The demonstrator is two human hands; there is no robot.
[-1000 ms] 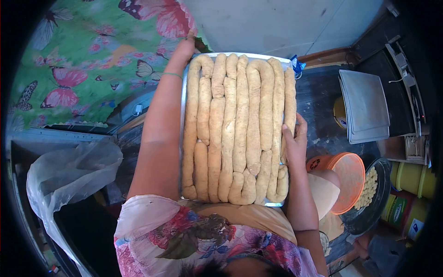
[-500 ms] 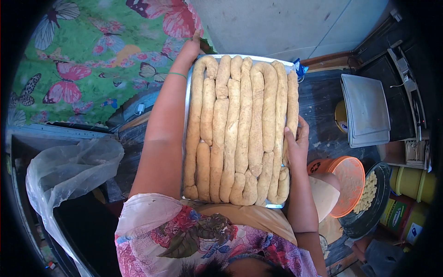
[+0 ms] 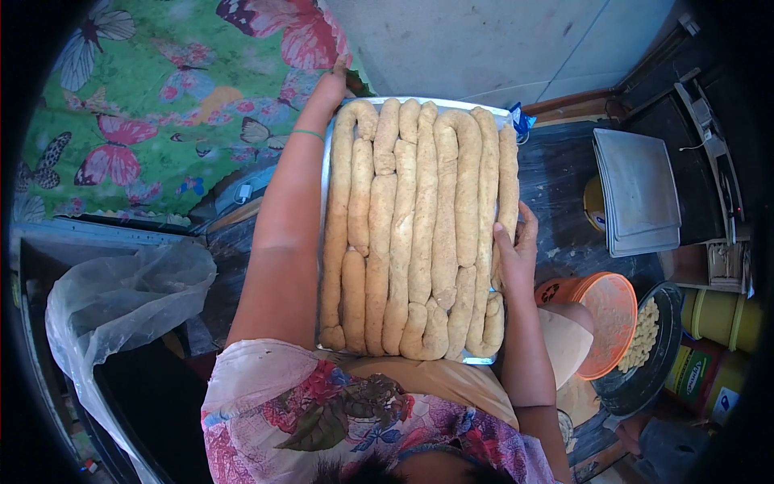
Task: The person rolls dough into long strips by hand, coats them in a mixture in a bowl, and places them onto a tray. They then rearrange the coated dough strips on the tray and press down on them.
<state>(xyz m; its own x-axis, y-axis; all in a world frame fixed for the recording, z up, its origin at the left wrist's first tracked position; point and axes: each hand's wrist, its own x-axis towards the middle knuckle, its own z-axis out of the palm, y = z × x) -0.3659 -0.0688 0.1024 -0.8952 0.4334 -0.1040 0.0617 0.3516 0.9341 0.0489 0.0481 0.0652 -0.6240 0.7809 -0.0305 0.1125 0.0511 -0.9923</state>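
A large metal tray (image 3: pixel 324 165) lies before me, packed side by side with long rolls of brown-speckled dough (image 3: pixel 401 226). Some rolls bend back on themselves at their ends. My right hand (image 3: pixel 518 246) grips the tray's right side, its thumb up by the outermost roll; part of the fingers is hidden. My left arm runs along the left edge. Past the far left corner, my left hand (image 3: pixel 332 83) appears closed at the edge of a green butterfly-print curtain (image 3: pixel 185 121), with its fingers partly hidden. A green band circles that wrist.
At right stand an orange bucket (image 3: pixel 606 323), a black basin (image 3: pixel 667 355) with small dough pieces, yellow tubs (image 3: pixel 721 319), and stacked grey trays (image 3: pixel 639 194). A clear plastic bag (image 3: pixel 129 298) hangs at left. A blue packet (image 3: pixel 522 121) lies beyond the tray.
The tray, both hands and the surroundings have shifted only very slightly in view. Both hands keep the same pose.
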